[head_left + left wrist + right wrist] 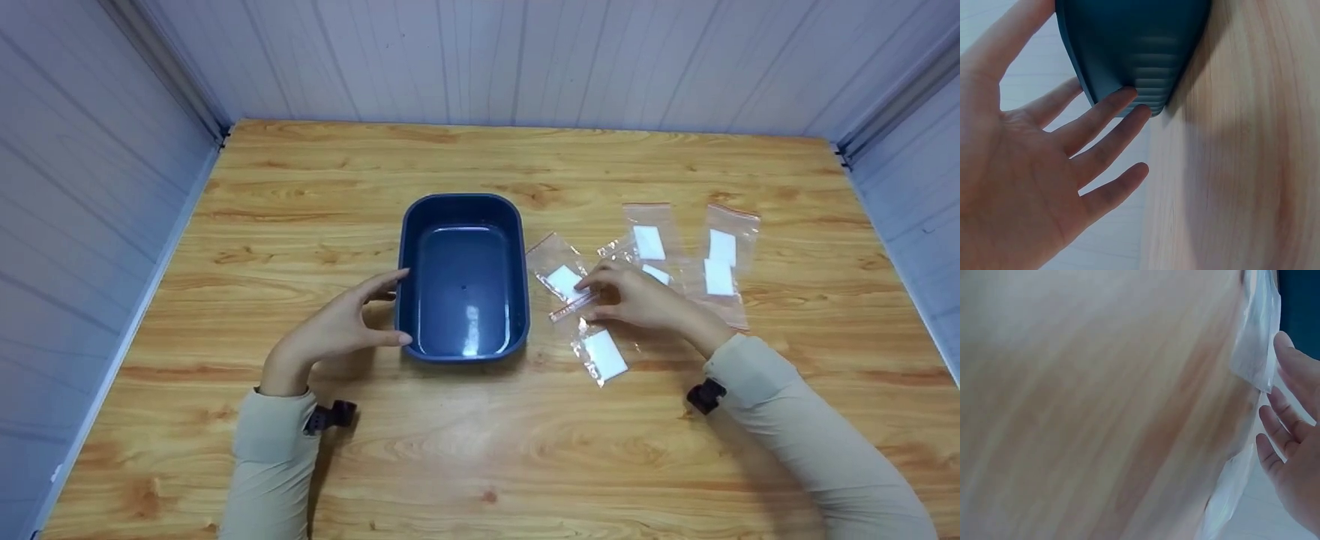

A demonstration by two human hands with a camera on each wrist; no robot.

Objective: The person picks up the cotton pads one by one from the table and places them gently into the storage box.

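Note:
A dark blue rectangular basin (465,292) stands on the wooden table. My left hand (337,322) is at its left side, thumb and fingers spread, with fingertips at the rim and outer wall. In the left wrist view, the left hand (1033,163) has its fingers extended against the ribbed wall. To the right, my right hand (637,296) reaches over clear zip bags holding white squares. Its fingertips are close to one zip bag (562,277), and another zip bag (606,354) lies just below. The right wrist view shows the right hand (1297,439) with thumb and fingers apart.
More zip bags lie to the right: one at the back (649,241), and two overlapping, with the upper zip bag (722,246) and lower zip bag (718,277). Another is partly hidden behind the right hand. Pale panelled walls (480,60) enclose the table (480,442).

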